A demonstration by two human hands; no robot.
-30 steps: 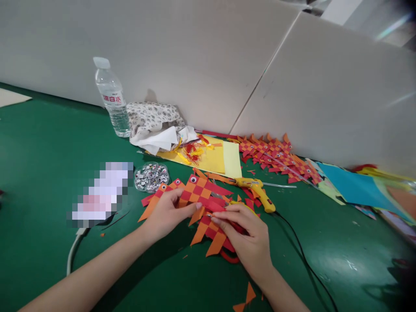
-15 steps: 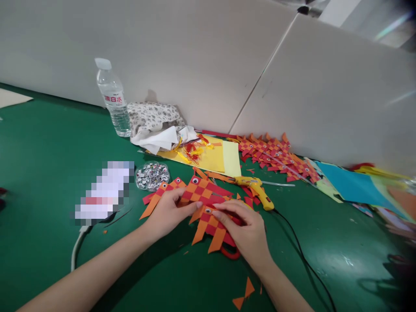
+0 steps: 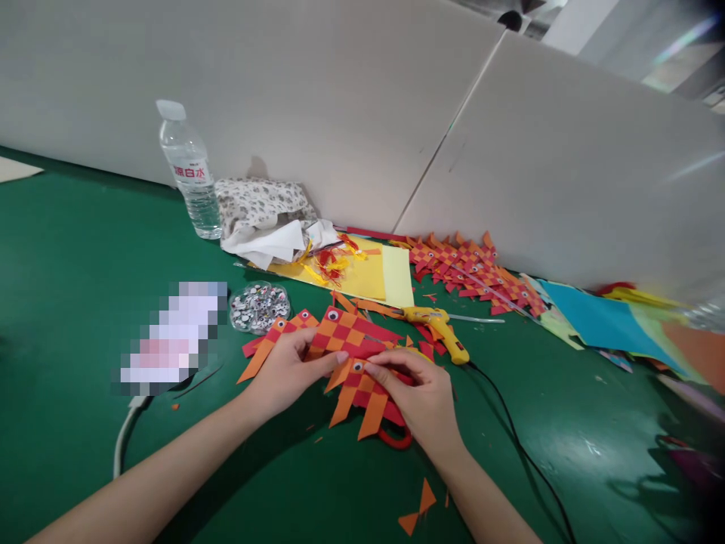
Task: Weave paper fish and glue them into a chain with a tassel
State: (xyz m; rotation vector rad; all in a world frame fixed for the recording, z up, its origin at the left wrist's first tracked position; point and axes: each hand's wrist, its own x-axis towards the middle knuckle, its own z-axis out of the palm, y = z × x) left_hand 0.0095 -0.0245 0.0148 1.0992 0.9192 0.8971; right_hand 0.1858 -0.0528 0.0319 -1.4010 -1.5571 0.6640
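Note:
Two woven red-and-orange paper fish with googly eyes are between my hands, over the green table. My left hand [image 3: 288,372] is closed on the upper paper fish [image 3: 352,330], thumb on its front edge. My right hand [image 3: 426,397] pinches the lower paper fish [image 3: 362,393] beside its eye, thumb against forefinger. The two fish overlap; where they meet is partly hidden by my fingers. Red-handled scissors [image 3: 396,440] lie under the lower fish and my right hand, mostly covered. More woven paper fish [image 3: 276,336] lie just beyond my left hand.
Behind my right hand lies a yellow glue gun [image 3: 439,326] with a black cord. A box of googly eyes [image 3: 259,306], a blurred-out phone [image 3: 175,332] and a water bottle [image 3: 192,181] stand left. Finished fish [image 3: 470,268] pile against the grey partition [image 3: 340,113]. Orange scraps [image 3: 418,508] lie in front.
The whole view has shifted slightly, so things sit a little further left. Both hands keep their grips on the paper fish, with hardly any movement.

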